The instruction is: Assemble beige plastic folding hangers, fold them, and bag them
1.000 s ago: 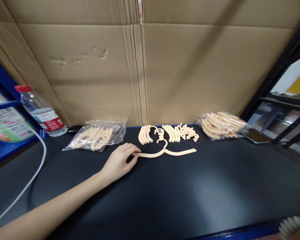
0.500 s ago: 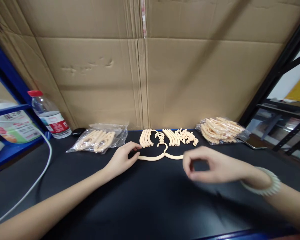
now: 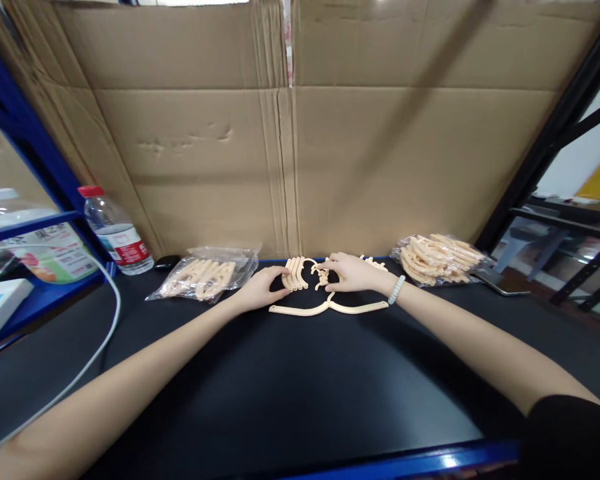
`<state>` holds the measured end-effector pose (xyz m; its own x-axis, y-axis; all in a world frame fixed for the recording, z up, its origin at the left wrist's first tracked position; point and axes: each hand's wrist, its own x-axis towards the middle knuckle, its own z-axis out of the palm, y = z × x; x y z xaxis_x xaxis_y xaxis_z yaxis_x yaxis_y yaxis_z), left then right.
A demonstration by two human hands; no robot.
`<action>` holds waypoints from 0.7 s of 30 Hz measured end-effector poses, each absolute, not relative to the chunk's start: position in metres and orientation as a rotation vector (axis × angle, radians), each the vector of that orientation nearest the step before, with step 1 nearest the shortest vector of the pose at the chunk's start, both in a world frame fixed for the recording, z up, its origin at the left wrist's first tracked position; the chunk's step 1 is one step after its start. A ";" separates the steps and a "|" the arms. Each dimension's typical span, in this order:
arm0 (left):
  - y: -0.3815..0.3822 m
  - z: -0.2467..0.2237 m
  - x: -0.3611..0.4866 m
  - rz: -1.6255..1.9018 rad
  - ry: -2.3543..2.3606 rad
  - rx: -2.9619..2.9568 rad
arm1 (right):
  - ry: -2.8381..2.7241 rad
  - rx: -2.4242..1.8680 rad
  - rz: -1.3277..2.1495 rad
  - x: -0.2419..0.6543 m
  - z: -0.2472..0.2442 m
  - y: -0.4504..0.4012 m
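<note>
On the black table lies a cream plastic hanger [image 3: 305, 311], its two arms spread and its hook part between them. My left hand [image 3: 261, 289] is at the left edge of a row of curved cream pieces [image 3: 296, 272], thumb and fingers apart around its near corner, holding nothing I can see. My right hand [image 3: 347, 272] reaches over the hook pieces [image 3: 323, 275] behind the hanger, with fingers bent down; it hides the right-hand row of pieces, and what its fingertips touch is unclear.
Clear bags of cream pieces lie at the left [image 3: 200, 275] and right [image 3: 437, 259]. A red-capped bottle [image 3: 123, 237] stands at the left near a white cable [image 3: 111, 320]. A phone [image 3: 503, 281] lies by the right bag. Cardboard [image 3: 205, 153] rises behind.
My right hand has moved left and away from me, off the hanger's right arm to the hook pieces. My left hand has moved slightly back to the left row. The view has shifted a little.
</note>
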<state>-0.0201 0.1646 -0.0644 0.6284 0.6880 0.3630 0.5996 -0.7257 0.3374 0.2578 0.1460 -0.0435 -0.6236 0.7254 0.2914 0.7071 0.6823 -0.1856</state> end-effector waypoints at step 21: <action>0.166 -0.064 -0.022 0.912 0.997 2.628 | -2.335 -1.039 0.476 0.266 -0.053 0.178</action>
